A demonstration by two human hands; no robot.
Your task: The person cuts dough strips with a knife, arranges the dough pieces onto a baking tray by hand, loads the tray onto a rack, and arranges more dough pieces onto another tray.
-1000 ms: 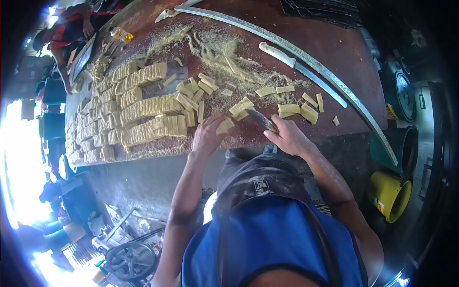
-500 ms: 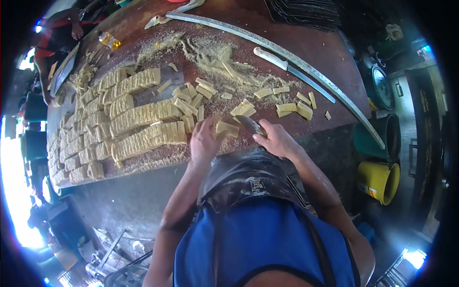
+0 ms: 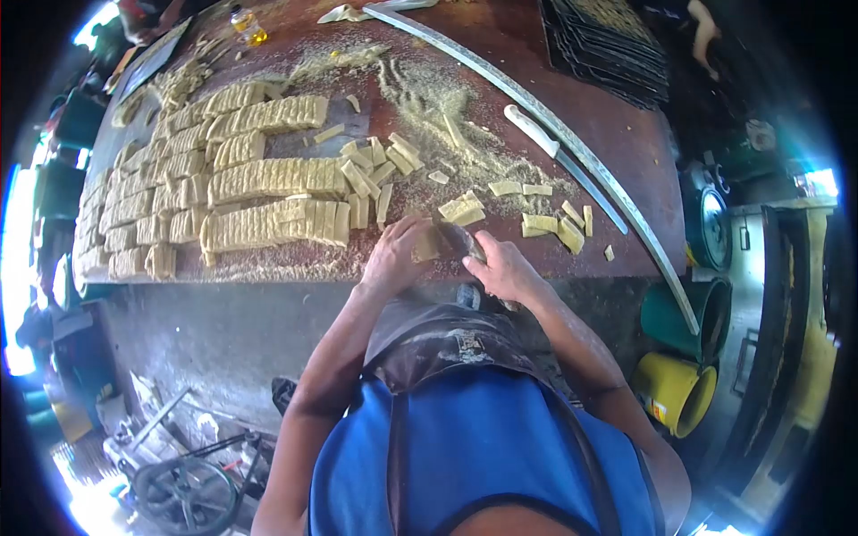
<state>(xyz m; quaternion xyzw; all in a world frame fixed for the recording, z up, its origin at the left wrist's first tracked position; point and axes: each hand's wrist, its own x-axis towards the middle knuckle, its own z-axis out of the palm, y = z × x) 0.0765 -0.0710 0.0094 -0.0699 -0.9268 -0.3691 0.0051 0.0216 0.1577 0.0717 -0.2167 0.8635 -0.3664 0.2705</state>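
Note:
My right hand point(image 3: 505, 268) is wrapped round the handle of a short knife point(image 3: 458, 238). Its blade points up and left, beside a flat pale dough piece point(image 3: 425, 244) at the table's near edge. My left hand point(image 3: 393, 257) grips that piece from its left side, fingers bent; the fingertips are partly hidden. Just beyond the blade lie a few stacked dough slices point(image 3: 462, 209). Left of my left hand stand long rows of sliced dough point(image 3: 277, 223), with a loose heap of cut strips point(image 3: 365, 174) at their right end.
Across the floury table point(image 3: 617, 134) lie a long curved metal strip point(image 3: 536, 100) and a white-handled knife point(image 3: 534, 131). Black trays point(image 3: 608, 54) are stacked at the back right. An oil bottle point(image 3: 248, 27) stands far left. Green point(image 3: 688, 313) and yellow buckets point(image 3: 677, 393) sit at right.
The knife has come left and nearer to the dough piece, and my left hand has closed in on that piece. The whole view has shifted, with more trays showing at the back.

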